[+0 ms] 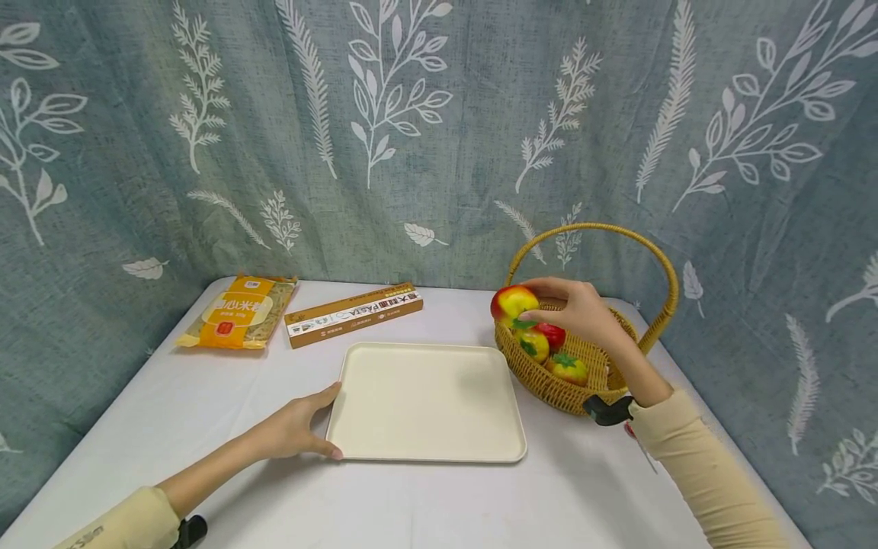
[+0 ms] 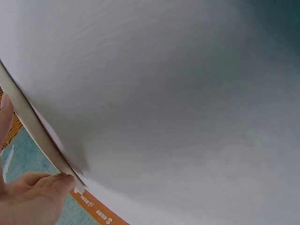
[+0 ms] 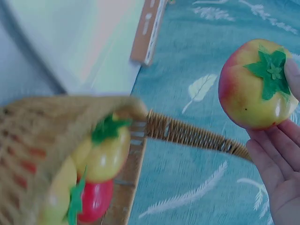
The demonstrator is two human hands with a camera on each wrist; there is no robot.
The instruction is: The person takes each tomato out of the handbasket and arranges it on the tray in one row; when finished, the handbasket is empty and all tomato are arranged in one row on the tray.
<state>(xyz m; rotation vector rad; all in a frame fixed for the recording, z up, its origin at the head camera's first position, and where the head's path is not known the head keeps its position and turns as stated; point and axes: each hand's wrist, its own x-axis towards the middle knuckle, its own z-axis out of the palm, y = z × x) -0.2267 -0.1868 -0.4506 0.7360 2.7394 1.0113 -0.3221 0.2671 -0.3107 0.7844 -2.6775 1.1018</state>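
A red-and-yellow toy fruit with a green leafy calyx [image 3: 253, 86], perhaps a persimmon or tomato, is held between the thumb and fingers of my right hand [image 1: 572, 309]. That hand is above the left part of a wicker basket [image 1: 549, 389], inside the handle's arch. In the basket lie similar yellow-red fruits, one of them a yellow fruit [image 1: 568, 369], and a red one [image 1: 551, 334]. My left hand [image 1: 299, 425] touches the left edge of a cream rectangular tray [image 1: 428, 404], thumb at the near corner and fingers farther up the side.
An orange-labelled bag of grain [image 1: 236, 313] lies at the back left. Beside it is a long brown pasta box [image 1: 353, 314], angled behind the tray. The basket's tall handle [image 1: 661, 320] arches up on the right. A patterned curtain [image 1: 439, 152] hangs behind the white table [image 1: 425, 503].
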